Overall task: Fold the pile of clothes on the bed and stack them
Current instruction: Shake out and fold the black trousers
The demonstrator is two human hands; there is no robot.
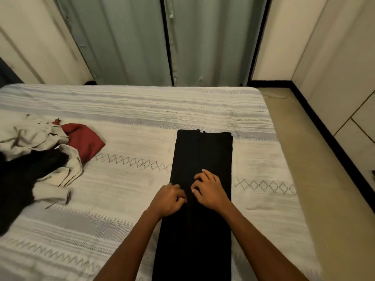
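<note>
A long black garment (pixel 200 199), folded lengthwise into a narrow strip, lies flat on the bed (pixel 142 110) right of centre, running from the near edge of the view toward the far side; its near end is cut off by the bottom of the frame, so its full length cannot be seen, and the dark cloth shows almost no detail beyond a faint lengthwise crease. Both hands rest on its middle, close together. The left hand (pixel 169 200) sits at the strip's left edge with its fingers curled tightly down into the cloth; whether they pinch a fold or merely press is hard to make out. The right hand (pixel 210 190) lies just beside it with fingers bent and spread, fingertips on the fabric, and no clear hold on anything. On the left side of the bed, well apart from the strip, lies the unfolded pile of clothes (pixel 40 157): cream pieces, a dark red item (pixel 86 141) at its far right, and black cloth that runs out of view at the left edge. Grey-green curtains (pixel 142 37) hang beyond the bed's far side.
</note>
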